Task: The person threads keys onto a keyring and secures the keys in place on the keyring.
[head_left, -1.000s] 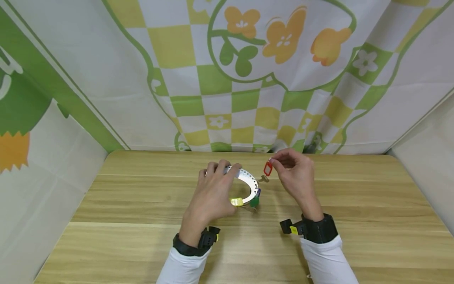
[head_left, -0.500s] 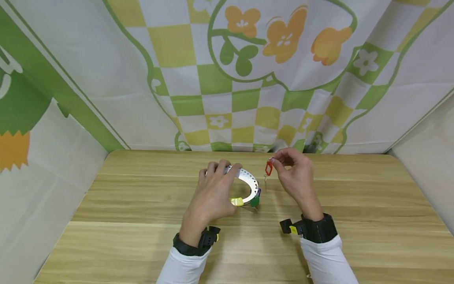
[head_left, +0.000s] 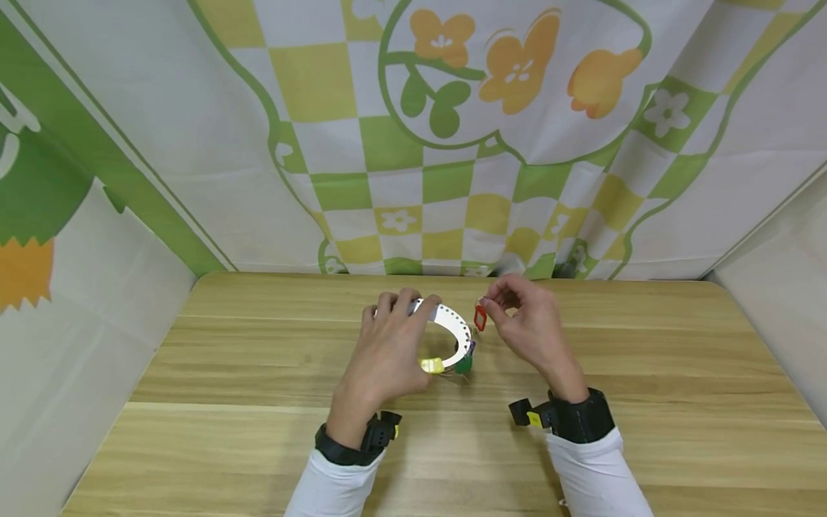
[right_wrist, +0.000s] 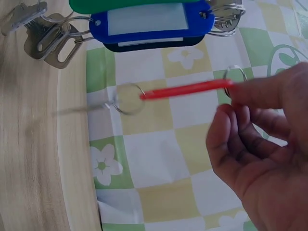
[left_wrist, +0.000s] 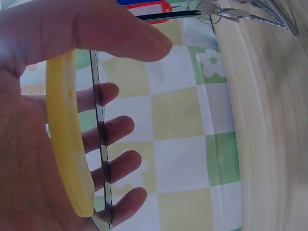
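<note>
My left hand (head_left: 388, 352) grips a white, perforated ring-shaped plate (head_left: 460, 332), its thumb and fingers around it; a yellow handle (left_wrist: 70, 139) crosses the palm. Hanging from the plate's right side are key tags, among them a green key tag (head_left: 464, 365) and a blue key tag (right_wrist: 147, 23), with metal keys (right_wrist: 57, 43). Just right of the plate, my right hand (head_left: 536, 323) pinches the small wire ring of a red key tag (head_left: 480, 318) between thumb and fingertip. From the tag's other end, a blurred key (right_wrist: 79, 110) dangles on a second wire ring (right_wrist: 130, 98).
Both hands are above a wooden table (head_left: 258, 431). A patterned curtain (head_left: 442, 194) hangs along its back edge. Part of a small white thing (head_left: 563, 502) shows by the right sleeve near the front.
My right hand has moved left and slightly down, bringing the red key tag next to the plate's edge. The dangling key has swung. My left hand keeps its place.
</note>
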A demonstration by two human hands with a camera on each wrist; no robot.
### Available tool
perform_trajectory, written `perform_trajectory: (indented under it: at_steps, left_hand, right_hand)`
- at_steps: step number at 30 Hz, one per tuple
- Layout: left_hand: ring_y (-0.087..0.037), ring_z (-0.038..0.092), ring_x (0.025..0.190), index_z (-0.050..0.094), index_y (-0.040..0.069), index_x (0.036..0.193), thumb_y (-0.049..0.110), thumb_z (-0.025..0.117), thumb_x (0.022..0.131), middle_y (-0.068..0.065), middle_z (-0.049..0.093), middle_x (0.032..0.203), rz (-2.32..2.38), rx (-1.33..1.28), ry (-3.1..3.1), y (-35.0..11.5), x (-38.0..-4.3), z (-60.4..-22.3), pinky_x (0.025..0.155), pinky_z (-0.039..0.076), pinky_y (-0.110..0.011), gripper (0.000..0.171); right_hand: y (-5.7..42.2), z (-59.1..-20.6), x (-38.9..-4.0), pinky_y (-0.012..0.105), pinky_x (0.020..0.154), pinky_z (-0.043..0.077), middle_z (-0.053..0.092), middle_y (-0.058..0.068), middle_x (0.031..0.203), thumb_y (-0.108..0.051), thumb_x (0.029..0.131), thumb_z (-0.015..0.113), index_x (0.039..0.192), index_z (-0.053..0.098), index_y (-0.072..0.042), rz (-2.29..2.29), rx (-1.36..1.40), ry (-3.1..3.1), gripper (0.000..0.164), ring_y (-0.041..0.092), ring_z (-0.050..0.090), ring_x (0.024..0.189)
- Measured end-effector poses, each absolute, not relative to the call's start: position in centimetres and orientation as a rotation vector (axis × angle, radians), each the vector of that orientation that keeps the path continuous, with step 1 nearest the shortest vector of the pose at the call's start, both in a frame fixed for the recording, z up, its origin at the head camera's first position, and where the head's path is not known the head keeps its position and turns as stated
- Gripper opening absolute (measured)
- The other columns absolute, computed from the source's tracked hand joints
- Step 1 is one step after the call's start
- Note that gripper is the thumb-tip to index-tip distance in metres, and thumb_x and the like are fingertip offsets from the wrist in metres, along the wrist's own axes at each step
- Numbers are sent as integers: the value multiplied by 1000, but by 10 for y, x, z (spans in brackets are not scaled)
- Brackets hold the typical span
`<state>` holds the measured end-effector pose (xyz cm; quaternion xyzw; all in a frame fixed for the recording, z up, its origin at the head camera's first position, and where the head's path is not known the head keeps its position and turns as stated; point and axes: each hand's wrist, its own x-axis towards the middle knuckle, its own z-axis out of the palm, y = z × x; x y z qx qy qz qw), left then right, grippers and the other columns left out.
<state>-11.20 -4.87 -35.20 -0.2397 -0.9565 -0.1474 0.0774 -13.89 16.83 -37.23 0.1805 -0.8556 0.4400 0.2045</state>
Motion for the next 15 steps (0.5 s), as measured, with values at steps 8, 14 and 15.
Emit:
perform_trajectory:
  at_steps: [8,14,15]
  left_hand:
    - [-29,37,114,44,24,131,22,78,44,-3,42,127,-435,-730,-2829,-49,-112,-352,88,30,-51,94]
    - [-29,37,114,45,25,130,22,80,42,-1,43,127,-433,-755,-2815,-49,-113,-352,89,29,-51,95]
    - [-29,37,115,45,25,130,22,81,42,-1,43,127,-431,-756,-2815,-49,-113,-352,90,29,-51,95]
  right_hand:
    - [163,-374,-138,29,59,46,57,-5,76,-6,77,68,83,57,-13,1322,693,-2422,14,11,55,67]
    - [160,-374,-136,27,60,46,57,-7,77,-10,79,68,83,57,-15,1309,719,-2459,13,9,55,68]
    - [160,-374,-136,27,61,46,57,-7,77,-10,79,68,83,57,-16,1305,718,-2468,13,8,55,68]
